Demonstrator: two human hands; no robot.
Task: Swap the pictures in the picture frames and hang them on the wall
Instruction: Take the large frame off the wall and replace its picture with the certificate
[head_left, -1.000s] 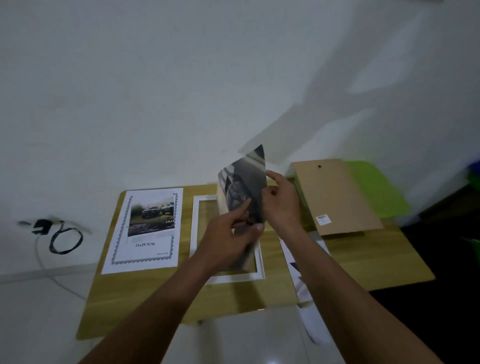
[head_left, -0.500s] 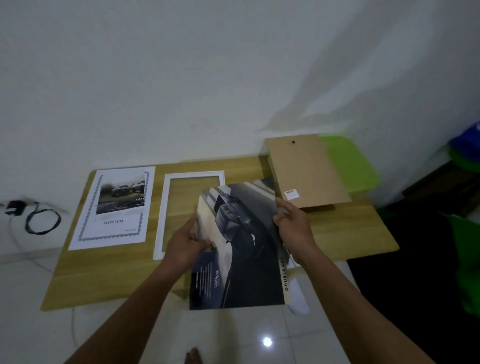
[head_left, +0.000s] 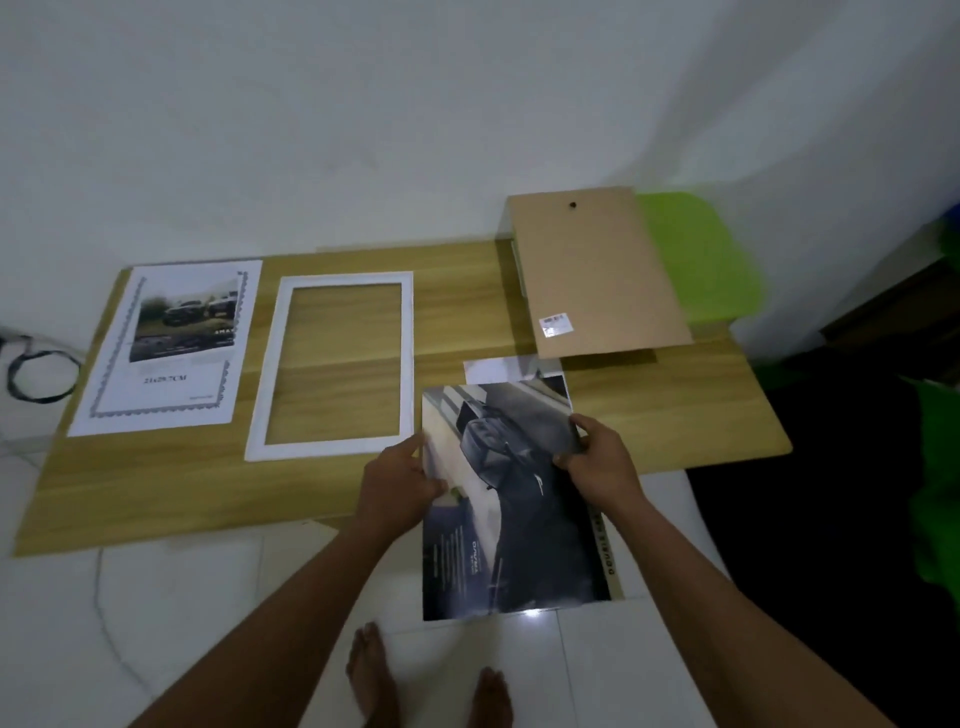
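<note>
Dark car picture (head_left: 511, 519) up front, face up, its top half over the near edge of the wooden table (head_left: 685, 410) and the rest hanging out above the floor. Left hand (head_left: 397, 483) pinches the left edge, thumb on top; right hand (head_left: 597, 462) clamps the right edge near the top corner, fingers curled. At twelve o'clock a white sheet (head_left: 493, 370) peeks out from under it. Empty white frame (head_left: 327, 451) lies flat at ten o'clock, just beside the picture. Beyond the frame, at nine, lies the bordered print (head_left: 166, 374). The brown backing board (head_left: 592, 270) sits at one o'clock.
</note>
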